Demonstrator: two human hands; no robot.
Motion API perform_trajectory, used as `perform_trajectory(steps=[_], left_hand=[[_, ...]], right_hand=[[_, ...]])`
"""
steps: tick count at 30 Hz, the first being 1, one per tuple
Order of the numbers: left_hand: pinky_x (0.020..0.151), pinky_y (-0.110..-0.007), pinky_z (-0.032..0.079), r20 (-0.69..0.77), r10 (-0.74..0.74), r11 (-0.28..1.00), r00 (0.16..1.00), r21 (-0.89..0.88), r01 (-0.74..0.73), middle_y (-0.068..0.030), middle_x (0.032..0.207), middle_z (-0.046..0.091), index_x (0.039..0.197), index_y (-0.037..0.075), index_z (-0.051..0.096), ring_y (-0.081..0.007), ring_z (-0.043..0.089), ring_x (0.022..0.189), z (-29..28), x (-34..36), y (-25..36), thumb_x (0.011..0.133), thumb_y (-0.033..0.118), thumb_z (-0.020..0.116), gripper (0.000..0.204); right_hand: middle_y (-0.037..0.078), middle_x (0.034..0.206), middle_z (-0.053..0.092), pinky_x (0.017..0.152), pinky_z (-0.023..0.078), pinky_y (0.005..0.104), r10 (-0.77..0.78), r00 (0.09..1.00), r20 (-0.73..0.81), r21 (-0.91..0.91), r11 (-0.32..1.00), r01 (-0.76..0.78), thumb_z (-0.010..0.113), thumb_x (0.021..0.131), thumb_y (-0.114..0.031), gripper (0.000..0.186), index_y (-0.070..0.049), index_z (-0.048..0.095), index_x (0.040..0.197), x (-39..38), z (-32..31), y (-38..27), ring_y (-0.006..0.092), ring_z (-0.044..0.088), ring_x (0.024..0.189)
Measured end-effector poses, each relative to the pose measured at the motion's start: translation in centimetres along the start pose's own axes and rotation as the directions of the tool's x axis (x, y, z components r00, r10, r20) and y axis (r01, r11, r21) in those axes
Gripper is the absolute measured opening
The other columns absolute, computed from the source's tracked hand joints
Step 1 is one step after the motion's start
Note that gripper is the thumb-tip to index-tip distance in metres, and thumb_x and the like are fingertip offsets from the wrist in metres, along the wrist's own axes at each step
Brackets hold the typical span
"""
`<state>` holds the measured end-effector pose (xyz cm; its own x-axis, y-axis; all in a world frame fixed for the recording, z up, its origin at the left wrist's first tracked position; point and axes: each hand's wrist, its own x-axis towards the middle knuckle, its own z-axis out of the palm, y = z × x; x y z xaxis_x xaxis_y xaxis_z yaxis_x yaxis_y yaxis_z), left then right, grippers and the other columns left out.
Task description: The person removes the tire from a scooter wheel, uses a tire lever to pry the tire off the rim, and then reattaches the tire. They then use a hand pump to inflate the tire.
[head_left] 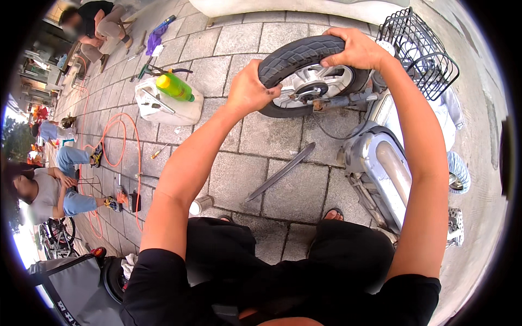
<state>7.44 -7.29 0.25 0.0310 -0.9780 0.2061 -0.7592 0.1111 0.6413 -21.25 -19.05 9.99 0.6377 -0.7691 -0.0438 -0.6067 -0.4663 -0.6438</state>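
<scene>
Hands: 2, both grasping the black tire (302, 51). Left hand (251, 89) half-curled round its left end, one digit tip reaching in toward the silver wheel rim (288, 81); some of its fingers are hidden. Right hand (359, 49) half-curled over its upper right, fingers across the tread, thumb on the near side. Neither hand is released, neither is a full fist. How hard they grip: can't tell.

Counts, places relative to the tire:
- 1 tire, around 1 wheel rim at the scooter's end. Can't tell if it's seated all the way round.
- 1 scooter (389, 165), lying on its side, right of and below the tire.
- 1 black wire basket (405, 22), right of the tire.
- 1 long grey flat bar (280, 173) on the pavers, below the tire, apart from it.
- 1 white container (187, 114), left of the tire, with 1 yellow-green bottle (174, 87) lying on top.
- 1 can (201, 205), well below and left of the tire.
- 1 red-and-black power tool (130, 200), farther left and lower than the can.
- Orange hose (124, 117) in loops, far left of the tire; number of lengths unclear.
- 2 seated people clearly visible, far left of the tire.
</scene>
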Motion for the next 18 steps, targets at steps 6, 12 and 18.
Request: perform_trajectory(steps=[6, 12, 18], left_hand=[[0.091, -0.038, 0.06, 0.193, -0.026, 0.994, 0.981, 0.113, 0.004, -0.0172, 0.106, 0.078, 0.13, 0.001, 0.065, -0.0294, 0.077, 0.099, -2.5, 2.4, 2.7, 0.074, 0.034, 0.095, 0.071], [0.09, -0.036, 0.059, 0.274, 0.012, 0.999, 0.962, -0.04, -0.001, -0.0122, 0.104, 0.077, 0.127, 0.0, 0.068, -0.0238, 0.075, 0.096, -2.5, 3.7, 0.4, 0.069, 0.032, 0.1, 0.073], [0.089, -0.036, 0.059, 0.34, 0.134, 0.981, 0.931, -0.178, -0.076, -0.0115, 0.106, 0.076, 0.127, 0.0, 0.067, -0.0212, 0.073, 0.095, -2.8, 5.5, -1.1, 0.066, 0.034, 0.104, 0.079]], right_hand=[[0.018, 0.129, 0.074, 0.112, 0.052, 0.0431, -0.284, 0.953, -0.104, -0.347, 0.909, 0.233, 0.097, 0.073, -0.042, 0.093, -0.003, 0.059, 0.148, 0.9, 1.1, 0.3, 0.0365, 0.07, 0.123], [0.02, 0.094, 0.077, 0.087, 0.059, 0.0451, -0.181, 0.974, 0.133, -0.401, 0.889, 0.22, 0.094, 0.072, -0.046, 0.066, -0.003, 0.076, 0.119, 4.4, 1.6, -3.4, 0.0392, 0.076, 0.092], [0.019, 0.09, 0.077, 0.082, 0.058, 0.0431, 0.059, 0.962, 0.267, -0.5, 0.862, 0.085, 0.093, 0.072, -0.037, 0.055, -0.002, 0.077, 0.111, 6.3, 1.0, -7.3, 0.0364, 0.076, 0.086]])
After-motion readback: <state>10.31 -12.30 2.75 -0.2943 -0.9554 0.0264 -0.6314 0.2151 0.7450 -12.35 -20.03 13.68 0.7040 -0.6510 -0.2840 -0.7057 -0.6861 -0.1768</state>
